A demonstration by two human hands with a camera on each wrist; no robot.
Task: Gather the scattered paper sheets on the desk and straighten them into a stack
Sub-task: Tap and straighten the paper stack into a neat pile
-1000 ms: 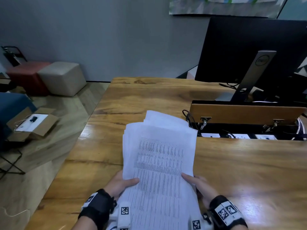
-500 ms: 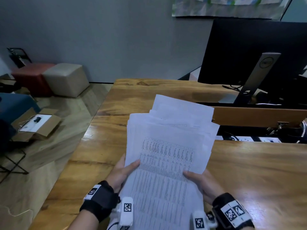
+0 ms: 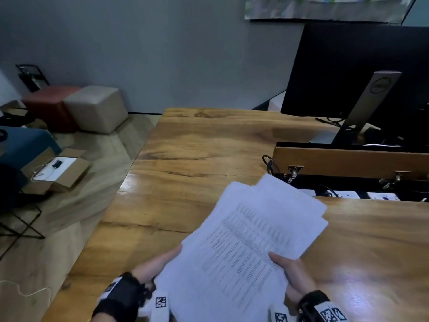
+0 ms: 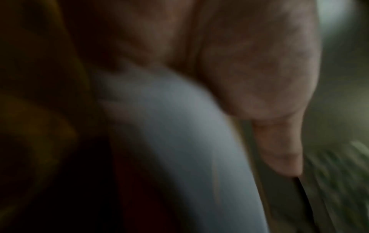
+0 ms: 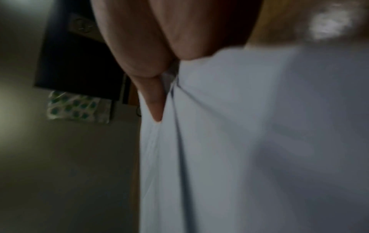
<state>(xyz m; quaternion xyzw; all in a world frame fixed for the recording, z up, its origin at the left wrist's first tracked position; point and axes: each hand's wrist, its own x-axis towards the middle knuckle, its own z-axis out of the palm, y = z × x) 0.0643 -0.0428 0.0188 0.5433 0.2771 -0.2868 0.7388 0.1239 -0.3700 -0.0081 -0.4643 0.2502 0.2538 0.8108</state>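
You hold the paper sheets [image 3: 250, 247] in both hands, low in the centre of the head view, lifted above the wooden desk [image 3: 197, 145]. The sheets are fanned and uneven, their far corners splayed toward the upper right of the bundle; the top sheet carries printed rows of text, blurred by motion.

Your right hand [image 3: 293, 273] grips the bundle's right edge at lower right, thumb on top of the printed face. In the right wrist view the fingers [image 5: 153, 100] press against the sheets' edge, with white paper [image 5: 249, 141] filling the right half of that frame.

Your left hand [image 3: 157, 263] sits at the bundle's left edge, lower centre-left, fingers extending under the paper. In the left wrist view the hand [image 4: 249, 71] lies against a curved white sheet [image 4: 175, 134], but the picture is too blurred to tell whether the fingers clamp the paper or only support it.

A black monitor [image 3: 352, 66] on a grey stand fills the upper right. Below it, at right centre, an open cable tray [image 3: 348, 182] is set into the desk. In the left of the frame, cube stools [image 3: 97, 108] stand by the wall and an open cardboard box [image 3: 58, 170] lies on the floor.
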